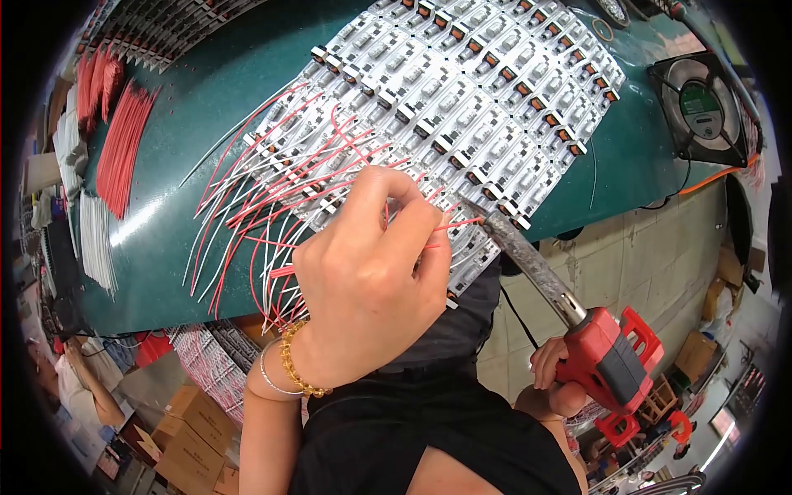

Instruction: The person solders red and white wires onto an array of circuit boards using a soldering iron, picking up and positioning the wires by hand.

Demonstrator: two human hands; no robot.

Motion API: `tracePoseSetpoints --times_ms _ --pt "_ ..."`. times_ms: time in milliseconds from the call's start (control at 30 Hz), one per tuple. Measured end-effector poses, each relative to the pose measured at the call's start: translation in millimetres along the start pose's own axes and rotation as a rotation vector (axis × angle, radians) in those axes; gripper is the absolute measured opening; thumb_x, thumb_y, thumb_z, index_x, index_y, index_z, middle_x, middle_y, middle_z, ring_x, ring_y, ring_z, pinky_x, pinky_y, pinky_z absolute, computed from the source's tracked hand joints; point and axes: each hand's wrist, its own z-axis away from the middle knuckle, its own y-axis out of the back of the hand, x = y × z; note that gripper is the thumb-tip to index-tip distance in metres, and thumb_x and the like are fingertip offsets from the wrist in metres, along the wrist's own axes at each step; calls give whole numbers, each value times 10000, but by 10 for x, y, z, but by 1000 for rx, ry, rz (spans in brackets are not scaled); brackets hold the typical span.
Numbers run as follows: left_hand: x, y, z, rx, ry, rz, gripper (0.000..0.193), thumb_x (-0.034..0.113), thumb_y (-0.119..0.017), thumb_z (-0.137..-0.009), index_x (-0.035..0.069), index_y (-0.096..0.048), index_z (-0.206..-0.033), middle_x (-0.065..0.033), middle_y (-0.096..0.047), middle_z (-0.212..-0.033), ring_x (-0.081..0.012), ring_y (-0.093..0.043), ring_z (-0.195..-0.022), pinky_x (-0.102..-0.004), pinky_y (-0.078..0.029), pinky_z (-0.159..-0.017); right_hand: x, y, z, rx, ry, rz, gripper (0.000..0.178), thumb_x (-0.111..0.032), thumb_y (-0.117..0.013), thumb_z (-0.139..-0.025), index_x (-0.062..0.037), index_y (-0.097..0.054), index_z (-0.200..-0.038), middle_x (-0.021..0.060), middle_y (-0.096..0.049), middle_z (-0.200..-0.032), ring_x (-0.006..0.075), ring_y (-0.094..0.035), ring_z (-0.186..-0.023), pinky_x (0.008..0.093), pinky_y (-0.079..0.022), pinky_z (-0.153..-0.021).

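Observation:
My left hand (pixel 371 264) is closed in a pinch over the near left part of a white circuit board panel (pixel 445 82). It grips red wires (pixel 283 271), whose ends stick out beside the palm; one strand reaches toward the iron's tip. My right hand (pixel 554 379) is wrapped round the handle of a red and black soldering gun (pixel 606 355). Its grey metal barrel slants up and left, with the tip at the panel's near edge, close to my left fingertips. Loose red and white wires (pixel 239 219) fan out leftward from the panel. My left palm hides part of the boards.
The panel lies on a green work surface (pixel 198 107). On the left are a red wire bundle (pixel 124 153) and a white wire bundle (pixel 97 239). A black fan (pixel 701 107) stands at the right. Cardboard boxes (pixel 190 437) are at lower left, near another person's arm (pixel 91 384).

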Motion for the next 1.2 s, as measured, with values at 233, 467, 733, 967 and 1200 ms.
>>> tracePoseSetpoints --times_ms 233,467,733,967,1200 --pt "50 39 -16 -105 66 28 101 -35 -707 -706 25 -653 -767 -71 -597 -843 -155 -606 -598 -254 -467 -539 -12 3 6 -6 40 35 731 -588 -696 -716 -2 -449 -1076 0 -488 -516 117 -475 -414 253 -371 -416" --pt "-2 24 1 -3 -29 41 84 20 -690 -717 45 -615 -746 -54 -544 -824 -174 -555 -506 -294 -420 -428 -22 -129 -99 -64 153 182 925 -723 -537 -778 62 -419 -1254 -41 -434 -472 94 -438 -375 242 -371 -404" --pt "8 184 -32 -245 7 161 112 -40 -705 -727 12 -671 -820 -80 -551 -814 -159 -561 -618 -240 -438 -521 -29 -78 -99 -85 172 131 912 -706 -529 -794 68 -401 -1260 -39 -417 -457 98 -428 -360 243 -373 -398" --pt "18 -49 76 -28 -62 78 147 25 -710 -713 34 -570 -759 -54 -541 -820 -199 -542 -531 -305 -416 -457 60 112 -142 -353 247 -19 937 -715 -530 -776 72 -396 -1267 -35 -432 -462 101 -433 -360 244 -387 -408" --pt "37 -128 96 25 -79 21 160 25 -708 -688 47 -561 -748 -38 -549 -804 -189 -542 -558 -303 -401 -467 17 95 48 -196 132 126 913 -721 -536 -771 60 -452 -1237 -37 -454 -475 108 -469 -390 254 -419 -443"
